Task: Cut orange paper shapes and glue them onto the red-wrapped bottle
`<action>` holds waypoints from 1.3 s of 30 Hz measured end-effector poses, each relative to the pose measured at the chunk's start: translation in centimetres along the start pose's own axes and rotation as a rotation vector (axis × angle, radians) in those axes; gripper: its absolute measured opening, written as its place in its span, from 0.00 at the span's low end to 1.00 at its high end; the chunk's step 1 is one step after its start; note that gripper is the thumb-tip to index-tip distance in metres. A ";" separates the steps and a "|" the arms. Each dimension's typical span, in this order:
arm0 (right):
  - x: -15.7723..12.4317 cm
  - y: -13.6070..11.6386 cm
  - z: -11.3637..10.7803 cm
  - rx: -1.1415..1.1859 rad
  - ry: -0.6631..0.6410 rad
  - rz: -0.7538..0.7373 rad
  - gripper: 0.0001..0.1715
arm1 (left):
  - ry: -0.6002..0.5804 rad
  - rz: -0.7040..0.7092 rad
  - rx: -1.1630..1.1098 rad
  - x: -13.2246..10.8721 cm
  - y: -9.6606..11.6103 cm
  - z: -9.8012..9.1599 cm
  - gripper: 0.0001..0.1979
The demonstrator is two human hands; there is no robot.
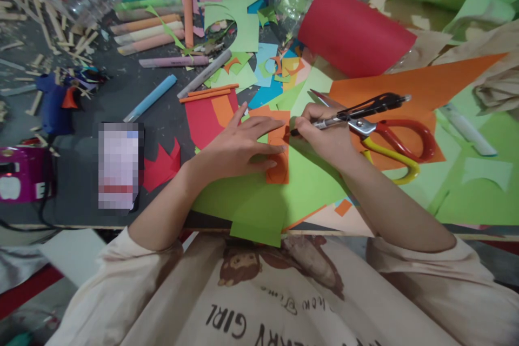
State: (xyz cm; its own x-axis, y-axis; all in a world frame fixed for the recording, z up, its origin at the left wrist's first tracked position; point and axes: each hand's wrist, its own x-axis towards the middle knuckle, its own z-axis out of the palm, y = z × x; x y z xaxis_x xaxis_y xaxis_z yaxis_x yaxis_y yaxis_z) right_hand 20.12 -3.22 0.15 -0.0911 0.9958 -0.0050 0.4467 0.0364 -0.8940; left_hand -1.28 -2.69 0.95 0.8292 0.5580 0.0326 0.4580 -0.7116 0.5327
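Note:
My left hand [237, 146] lies spread, its fingers pressing on a small piece of orange paper [279, 170]. Drawn or cut curves show faintly on that piece. In my right hand [320, 132] is a pen [357, 108] with a clear barrel and black clip, its tip near the orange piece's right edge. Beneath both hands is a green sheet of paper [251, 200]. Scissors [393, 140] with red and yellow handles lie just right of my right hand, partly hidden by the pen and hand, on a large orange sheet [421, 86].
A phone [119, 165], blue glue gun [57, 102] and purple box [26, 175] are on the left. Markers [152, 27], wood sticks [60, 27] and paper scraps [239, 16] cover the back. A red-wrapped bottle [352, 30] lies at back right. The table edge [162, 224] is close to my body.

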 end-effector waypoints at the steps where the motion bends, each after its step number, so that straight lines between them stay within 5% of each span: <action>1: 0.1 0.0 0.0 -0.005 0.029 -0.002 0.18 | -0.002 -0.003 -0.001 0.0 0.0 0.0 0.13; 39: 0.5 1.1 -0.2 0.167 0.126 0.064 0.19 | -0.079 0.038 0.007 0.1 0.2 0.0 0.14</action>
State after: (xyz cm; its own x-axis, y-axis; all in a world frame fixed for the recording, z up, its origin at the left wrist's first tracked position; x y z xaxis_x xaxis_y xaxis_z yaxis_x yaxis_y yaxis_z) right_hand 20.71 -2.71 -0.76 0.0491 0.9986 -0.0180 0.2937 -0.0316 -0.9554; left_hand -1.07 -2.77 1.02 0.8686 0.4953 -0.0145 0.4276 -0.7346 0.5268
